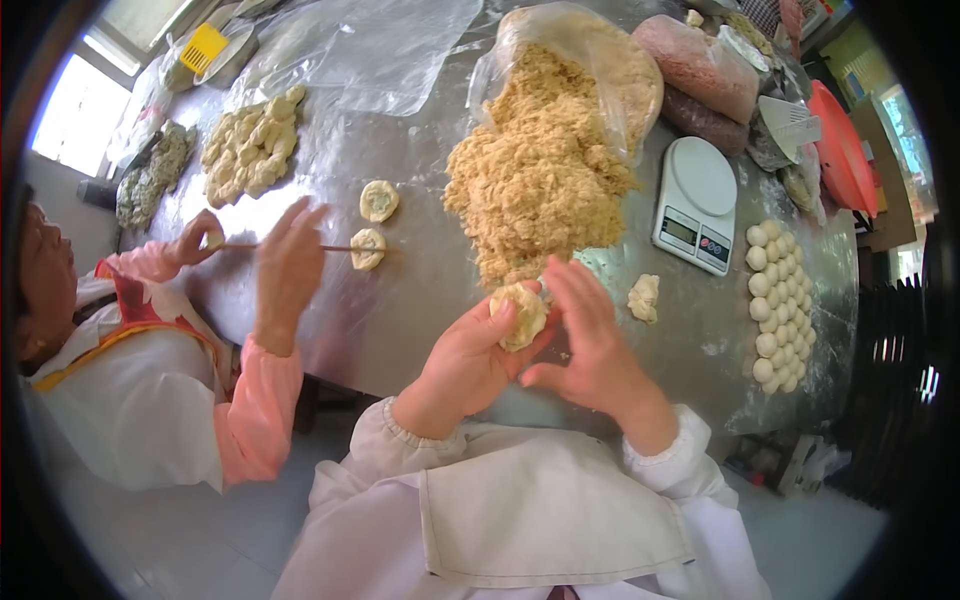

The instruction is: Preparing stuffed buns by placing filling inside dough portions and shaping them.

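My left hand (474,346) holds a flattened round of pale dough (520,319), its thumb pressing on the upper face. Beside it, my right hand (600,349) is raised with fingers spread and thumb apart, holding nothing. Whether its fingertips touch the dough is hard to tell. Just beyond both hands spreads a heap of crumbly tan filling (544,187), spilling from a clear plastic bag (630,90). To the right of my right hand, a small rough lump of dough (643,298) lies on the metal table (442,322).
A digital kitchen scale (703,176) and rows of round dough balls (776,307) stand to the right. At left a co-worker's hand (289,262) is near a thin stick (337,248) and two filled dough rounds (379,201). Dough pieces (251,146) lie farther back.
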Action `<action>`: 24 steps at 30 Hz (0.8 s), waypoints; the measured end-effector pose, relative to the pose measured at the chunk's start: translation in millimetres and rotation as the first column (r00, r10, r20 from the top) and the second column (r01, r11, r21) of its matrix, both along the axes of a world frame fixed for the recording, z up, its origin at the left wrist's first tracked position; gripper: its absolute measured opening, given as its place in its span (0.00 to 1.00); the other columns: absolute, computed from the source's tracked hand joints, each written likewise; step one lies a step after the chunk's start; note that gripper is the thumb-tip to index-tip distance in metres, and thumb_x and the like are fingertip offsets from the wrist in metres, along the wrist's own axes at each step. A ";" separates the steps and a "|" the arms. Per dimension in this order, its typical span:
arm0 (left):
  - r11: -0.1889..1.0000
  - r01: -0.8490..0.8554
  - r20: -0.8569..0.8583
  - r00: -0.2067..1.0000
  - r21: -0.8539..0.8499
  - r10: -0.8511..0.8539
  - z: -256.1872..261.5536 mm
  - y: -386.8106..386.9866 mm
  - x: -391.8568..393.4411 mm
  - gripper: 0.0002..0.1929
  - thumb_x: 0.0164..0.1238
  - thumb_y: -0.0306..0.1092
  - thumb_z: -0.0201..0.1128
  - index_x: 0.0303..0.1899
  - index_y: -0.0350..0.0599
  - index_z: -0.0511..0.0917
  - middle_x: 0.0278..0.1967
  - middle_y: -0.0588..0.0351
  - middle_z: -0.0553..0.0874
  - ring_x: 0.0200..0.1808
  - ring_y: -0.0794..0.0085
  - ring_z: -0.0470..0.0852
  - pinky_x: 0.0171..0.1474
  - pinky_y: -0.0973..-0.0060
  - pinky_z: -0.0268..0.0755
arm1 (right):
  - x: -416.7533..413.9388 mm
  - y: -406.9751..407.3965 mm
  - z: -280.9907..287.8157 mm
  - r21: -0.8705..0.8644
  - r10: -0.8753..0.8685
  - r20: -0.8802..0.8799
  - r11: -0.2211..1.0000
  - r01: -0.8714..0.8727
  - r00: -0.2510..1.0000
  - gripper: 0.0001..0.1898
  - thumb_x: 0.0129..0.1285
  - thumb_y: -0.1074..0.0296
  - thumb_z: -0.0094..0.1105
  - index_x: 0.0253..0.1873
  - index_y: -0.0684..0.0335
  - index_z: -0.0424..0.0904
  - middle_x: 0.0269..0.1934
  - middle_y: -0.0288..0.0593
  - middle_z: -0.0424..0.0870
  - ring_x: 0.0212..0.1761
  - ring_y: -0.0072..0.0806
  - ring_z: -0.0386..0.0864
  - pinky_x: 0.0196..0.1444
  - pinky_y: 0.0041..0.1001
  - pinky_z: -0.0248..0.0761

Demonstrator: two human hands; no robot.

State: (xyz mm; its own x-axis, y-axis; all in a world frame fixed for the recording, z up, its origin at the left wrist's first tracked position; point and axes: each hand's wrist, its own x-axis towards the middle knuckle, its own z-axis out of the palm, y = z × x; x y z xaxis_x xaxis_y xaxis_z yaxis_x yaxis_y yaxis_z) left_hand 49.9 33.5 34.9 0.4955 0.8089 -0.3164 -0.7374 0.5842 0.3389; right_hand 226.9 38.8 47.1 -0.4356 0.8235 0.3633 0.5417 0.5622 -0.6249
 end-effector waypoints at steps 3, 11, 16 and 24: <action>0.986 0.166 -0.021 0.986 0.002 -0.166 -28.2 -10.7 -1.2 0.17 0.80 0.36 0.49 0.64 0.41 0.68 0.54 0.57 0.78 0.55 0.71 0.78 0.55 0.75 0.72 | -9.7 -8.6 -24.0 0.063 -0.049 0.058 0.997 0.046 0.997 0.42 0.57 0.40 0.65 0.68 0.66 0.64 0.67 0.49 0.69 0.73 0.54 0.60 0.71 0.49 0.53; 0.969 0.148 -0.298 0.951 0.197 -0.085 -18.0 -15.5 9.4 0.18 0.75 0.25 0.47 0.63 0.40 0.67 0.55 0.55 0.78 0.58 0.68 0.78 0.59 0.70 0.72 | -24.0 -10.9 -31.6 0.172 -0.048 -0.102 0.983 0.065 0.994 0.18 0.74 0.50 0.50 0.54 0.59 0.73 0.55 0.41 0.81 0.71 0.49 0.66 0.70 0.48 0.56; 0.978 0.086 0.115 0.991 -0.189 -0.065 28.3 -10.0 34.3 0.21 0.75 0.23 0.45 0.67 0.40 0.65 0.59 0.51 0.76 0.61 0.68 0.76 0.62 0.70 0.71 | -13.0 -10.5 -17.8 0.055 -0.172 -0.321 0.978 0.199 0.931 0.11 0.75 0.60 0.47 0.50 0.57 0.77 0.50 0.40 0.85 0.70 0.46 0.68 0.71 0.46 0.56; 0.970 0.086 -0.188 0.981 0.227 -0.043 -16.8 -8.1 39.6 0.18 0.79 0.28 0.45 0.66 0.38 0.67 0.61 0.49 0.75 0.62 0.66 0.76 0.63 0.71 0.71 | -21.3 -14.9 -15.0 0.162 -0.288 -0.266 0.927 0.337 0.920 0.10 0.67 0.70 0.57 0.52 0.57 0.79 0.51 0.44 0.85 0.70 0.46 0.69 0.71 0.44 0.58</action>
State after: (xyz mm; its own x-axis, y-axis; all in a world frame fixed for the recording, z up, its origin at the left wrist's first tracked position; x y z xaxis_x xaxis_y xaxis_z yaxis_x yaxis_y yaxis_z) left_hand 89.4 25.3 18.1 0.5013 0.8389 -0.2120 -0.6149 0.5178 0.5948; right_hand 205.6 23.9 32.2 -0.0504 0.8023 0.5948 0.5626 0.5149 -0.6469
